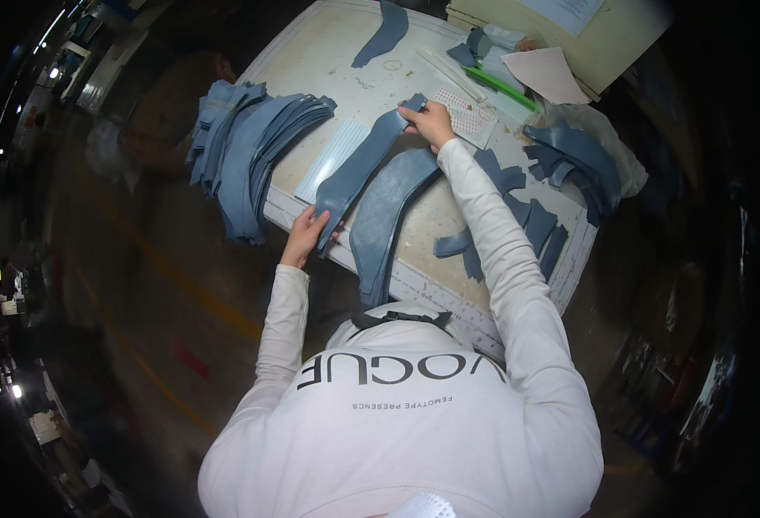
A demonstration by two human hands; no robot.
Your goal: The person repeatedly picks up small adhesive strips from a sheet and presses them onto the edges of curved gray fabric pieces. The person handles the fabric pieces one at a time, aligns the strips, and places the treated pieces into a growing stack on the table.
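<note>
Now the left hand (308,231) and right hand (430,125) pinch opposite ends of one blue strip (366,161)! Beside it, a blue stack (387,216) overhangs the table (321,53).

A white table (311,60) carries a blue stack (259,160) left of the left hand (305,235), scattered blue pieces (539,226) right of the right hand (432,125), and, just beyond the left, apparently a gridded sheet (332,160).

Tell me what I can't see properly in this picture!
All in the head view:
Left hand: fingers partly hidden by the blue strip.
Top blue piece: far end cut off by the upper edge.
Left blue pile: layers overlap too tightly to count.
Clear bag: partly covered by blue pieces.
</note>
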